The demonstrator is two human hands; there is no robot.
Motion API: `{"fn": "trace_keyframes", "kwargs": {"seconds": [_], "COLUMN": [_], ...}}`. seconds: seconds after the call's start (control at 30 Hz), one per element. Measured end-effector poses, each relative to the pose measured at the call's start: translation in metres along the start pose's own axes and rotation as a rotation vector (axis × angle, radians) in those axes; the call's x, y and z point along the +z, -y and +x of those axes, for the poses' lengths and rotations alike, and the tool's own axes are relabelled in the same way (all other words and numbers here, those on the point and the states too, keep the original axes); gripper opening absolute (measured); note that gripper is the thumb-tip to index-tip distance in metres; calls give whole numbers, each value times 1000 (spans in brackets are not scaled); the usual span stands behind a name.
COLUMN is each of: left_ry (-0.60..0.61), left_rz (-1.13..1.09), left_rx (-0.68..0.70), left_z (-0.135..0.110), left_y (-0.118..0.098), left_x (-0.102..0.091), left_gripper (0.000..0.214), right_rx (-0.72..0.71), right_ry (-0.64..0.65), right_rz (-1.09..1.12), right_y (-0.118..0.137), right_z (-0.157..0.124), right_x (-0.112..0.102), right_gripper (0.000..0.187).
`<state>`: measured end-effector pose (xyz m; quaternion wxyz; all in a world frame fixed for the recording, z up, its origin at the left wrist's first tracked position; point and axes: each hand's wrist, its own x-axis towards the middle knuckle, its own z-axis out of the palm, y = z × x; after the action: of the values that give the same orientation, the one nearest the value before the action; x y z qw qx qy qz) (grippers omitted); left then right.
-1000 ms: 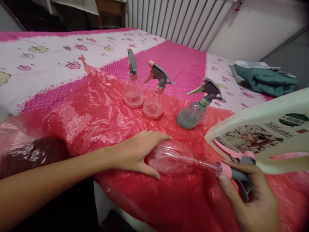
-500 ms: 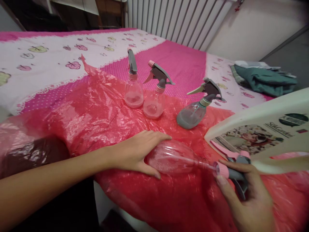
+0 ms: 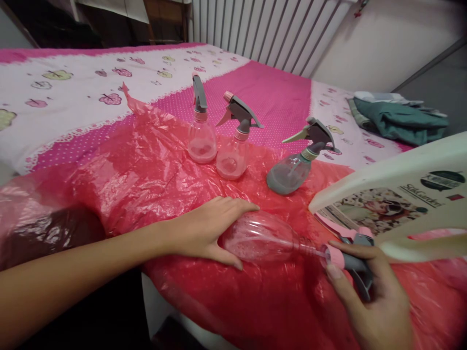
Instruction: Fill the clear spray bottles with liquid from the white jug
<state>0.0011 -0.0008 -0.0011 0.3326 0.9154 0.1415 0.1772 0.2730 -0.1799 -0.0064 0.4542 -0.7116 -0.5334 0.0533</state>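
My left hand (image 3: 215,233) is wrapped round the base of a clear spray bottle (image 3: 264,238), which lies on its side on red plastic sheeting. Between finger and thumb, my right hand (image 3: 379,291) grips a grey spray head (image 3: 353,262) with a pink collar. The head's thin tube runs into the bottle's neck, while the collar sits a little apart from the neck's rim. Close behind my right hand is a large whitish jug (image 3: 383,180) with a printed label. The palm side of my left hand is hidden.
Two spray bottles with pink collars, one on the left (image 3: 202,138) and one beside it (image 3: 232,158), stand on the red plastic sheet (image 3: 153,146). A third spray bottle (image 3: 290,172) with a pale green collar leans nearby. Folded dark green cloth (image 3: 397,119) lies at the right on the patterned bedspread (image 3: 277,92).
The spray head in my right hand has shifted very slightly left, toward the bottle's neck. My left hand and the bottle stay where they were.
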Motion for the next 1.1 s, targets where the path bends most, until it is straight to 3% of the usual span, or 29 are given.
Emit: {"fn": "trace_keyframes", "kwargs": {"seconds": [0.23, 0.67, 1.1], "left_ry": [7, 3, -3], "left_rz": [9, 8, -8], "left_rx": [-2, -9, -10], "left_z": [-1, 0, -1], "left_y": [0, 0, 0], "left_x": [-1, -1, -1], "left_gripper": [89, 90, 90], "right_rx": [30, -51, 57], "right_ry": [3, 22, 73], "right_rz": [19, 20, 75], "right_y": [-1, 2, -1], "right_z": [-1, 4, 2], "right_x": [2, 3, 2], "right_gripper": [19, 15, 26]}}
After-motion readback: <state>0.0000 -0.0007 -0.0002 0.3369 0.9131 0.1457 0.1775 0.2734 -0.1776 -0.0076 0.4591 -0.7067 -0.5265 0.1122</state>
